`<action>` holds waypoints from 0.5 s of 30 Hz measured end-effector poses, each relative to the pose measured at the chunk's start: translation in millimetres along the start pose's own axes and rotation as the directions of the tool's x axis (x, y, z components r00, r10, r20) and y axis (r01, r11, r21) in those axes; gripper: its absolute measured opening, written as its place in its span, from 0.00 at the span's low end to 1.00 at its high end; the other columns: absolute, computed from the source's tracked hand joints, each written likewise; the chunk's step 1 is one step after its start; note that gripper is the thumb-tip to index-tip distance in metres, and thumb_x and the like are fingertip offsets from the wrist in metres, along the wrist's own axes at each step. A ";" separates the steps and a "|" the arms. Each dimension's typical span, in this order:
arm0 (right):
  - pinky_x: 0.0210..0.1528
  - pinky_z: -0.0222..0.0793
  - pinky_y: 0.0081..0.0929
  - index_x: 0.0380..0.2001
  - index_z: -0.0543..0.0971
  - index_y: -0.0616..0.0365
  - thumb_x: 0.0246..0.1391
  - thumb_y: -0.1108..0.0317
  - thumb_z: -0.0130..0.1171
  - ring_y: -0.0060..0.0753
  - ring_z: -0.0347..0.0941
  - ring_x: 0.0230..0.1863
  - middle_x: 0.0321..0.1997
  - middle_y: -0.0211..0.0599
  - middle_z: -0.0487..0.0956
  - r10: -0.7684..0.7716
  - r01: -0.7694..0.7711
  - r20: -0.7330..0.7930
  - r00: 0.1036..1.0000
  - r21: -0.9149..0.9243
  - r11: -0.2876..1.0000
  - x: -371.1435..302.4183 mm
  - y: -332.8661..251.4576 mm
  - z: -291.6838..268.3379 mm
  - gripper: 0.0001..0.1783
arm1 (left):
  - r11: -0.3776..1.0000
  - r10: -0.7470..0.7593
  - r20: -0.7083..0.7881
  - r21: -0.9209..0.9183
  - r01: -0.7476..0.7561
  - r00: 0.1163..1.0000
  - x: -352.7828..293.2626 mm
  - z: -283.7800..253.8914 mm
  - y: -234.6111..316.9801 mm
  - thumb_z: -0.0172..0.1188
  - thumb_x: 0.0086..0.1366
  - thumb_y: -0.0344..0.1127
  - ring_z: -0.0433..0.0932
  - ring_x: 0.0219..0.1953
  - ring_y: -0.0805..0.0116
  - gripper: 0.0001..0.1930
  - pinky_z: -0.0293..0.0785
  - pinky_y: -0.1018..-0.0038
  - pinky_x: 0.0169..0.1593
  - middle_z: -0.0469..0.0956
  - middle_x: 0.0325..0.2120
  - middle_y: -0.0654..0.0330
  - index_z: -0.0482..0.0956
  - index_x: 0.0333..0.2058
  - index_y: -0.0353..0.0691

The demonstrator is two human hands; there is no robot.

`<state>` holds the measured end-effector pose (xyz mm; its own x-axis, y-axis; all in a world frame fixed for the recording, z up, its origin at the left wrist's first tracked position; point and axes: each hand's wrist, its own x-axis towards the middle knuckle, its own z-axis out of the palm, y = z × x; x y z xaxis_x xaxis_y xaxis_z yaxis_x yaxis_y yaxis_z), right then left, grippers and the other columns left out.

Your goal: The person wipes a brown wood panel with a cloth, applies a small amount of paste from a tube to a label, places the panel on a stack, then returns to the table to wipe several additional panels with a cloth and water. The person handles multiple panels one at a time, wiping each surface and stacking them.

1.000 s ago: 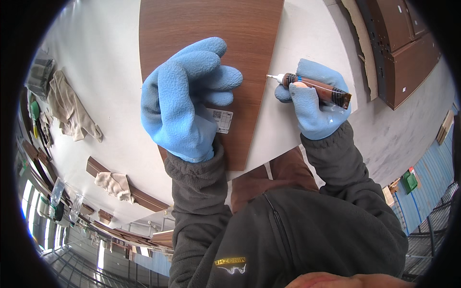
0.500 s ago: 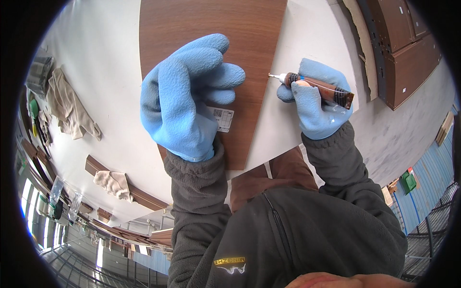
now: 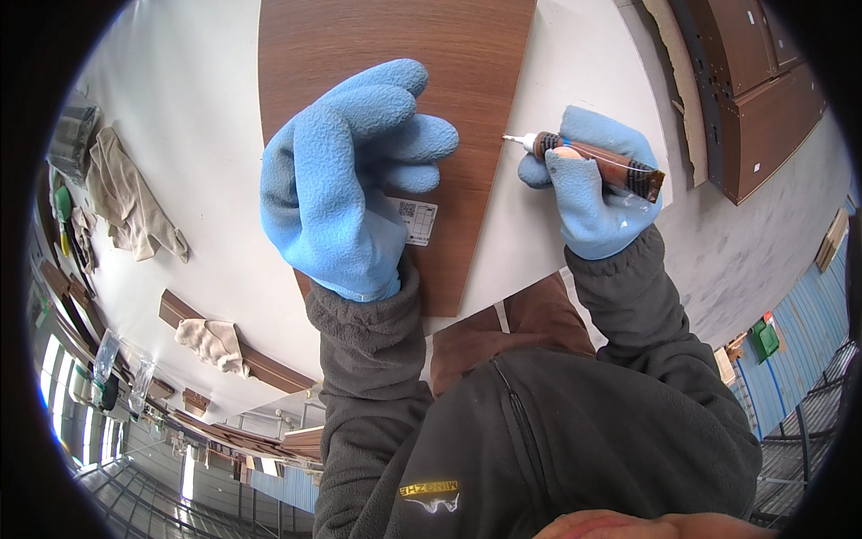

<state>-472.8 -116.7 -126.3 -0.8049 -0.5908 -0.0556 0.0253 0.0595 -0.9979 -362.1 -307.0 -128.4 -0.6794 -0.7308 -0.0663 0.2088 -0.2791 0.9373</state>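
Right of centre, the right hand (image 3: 600, 202) pinches a brown tube (image 3: 603, 163), nozzle right at the edge of the wood-grain panel (image 3: 404, 36), while centre-left the left hand (image 3: 337, 175) curls loosely, empty, the edge work seemingly underway, what's left impossible to tell.

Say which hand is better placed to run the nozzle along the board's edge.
Probably the right hand: it grips the brown tube, white nozzle by the edge of the wooden board. The left hand, curled, shows no tool.
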 end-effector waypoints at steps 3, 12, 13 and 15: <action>0.43 0.88 0.33 0.54 0.77 0.68 0.65 0.73 0.68 0.36 0.88 0.40 0.40 0.48 0.87 0.041 -0.037 -0.031 0.999 0.118 0.992 -0.1 0.5 2.1 0.18 | 1.000 -0.008 -0.011 -0.006 0.008 1.000 -0.5 1.0 0.9 0.47 0.83 0.46 0.90 0.33 0.59 0.24 0.85 0.75 0.26 0.87 0.44 0.38 0.85 0.48 0.29; 0.42 0.87 0.32 0.54 0.77 0.68 0.65 0.74 0.67 0.36 0.88 0.39 0.39 0.49 0.87 0.012 -0.012 0.030 0.999 0.024 1.000 -0.1 -0.8 -2.4 0.17 | 1.000 0.026 0.007 -0.004 -0.026 1.000 1.5 0.7 -0.8 0.46 0.83 0.45 0.90 0.32 0.60 0.24 0.85 0.76 0.25 0.87 0.44 0.39 0.85 0.48 0.29; 0.42 0.88 0.33 0.54 0.77 0.68 0.65 0.74 0.67 0.36 0.88 0.39 0.40 0.49 0.87 0.027 -0.027 0.038 0.999 0.000 1.000 -0.2 -0.9 -2.9 0.17 | 1.000 0.029 0.009 -0.004 -0.029 1.000 1.7 0.5 -1.2 0.46 0.83 0.45 0.90 0.32 0.61 0.24 0.85 0.76 0.25 0.87 0.44 0.39 0.85 0.48 0.29; 0.42 0.88 0.33 0.54 0.77 0.68 0.65 0.73 0.67 0.36 0.88 0.39 0.40 0.50 0.87 0.025 -0.024 0.032 0.999 -0.007 1.000 -0.9 -1.2 -3.2 0.17 | 0.999 0.019 0.000 -0.025 -0.019 1.000 1.7 0.6 -1.4 0.46 0.83 0.45 0.90 0.32 0.61 0.24 0.85 0.76 0.25 0.87 0.44 0.39 0.85 0.48 0.29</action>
<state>-474.1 -113.6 -124.9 -0.7846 -0.6147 -0.0812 0.0407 0.0797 -0.9960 -363.9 -307.5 -129.6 -0.6753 -0.7359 -0.0483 0.2395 -0.2809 0.9294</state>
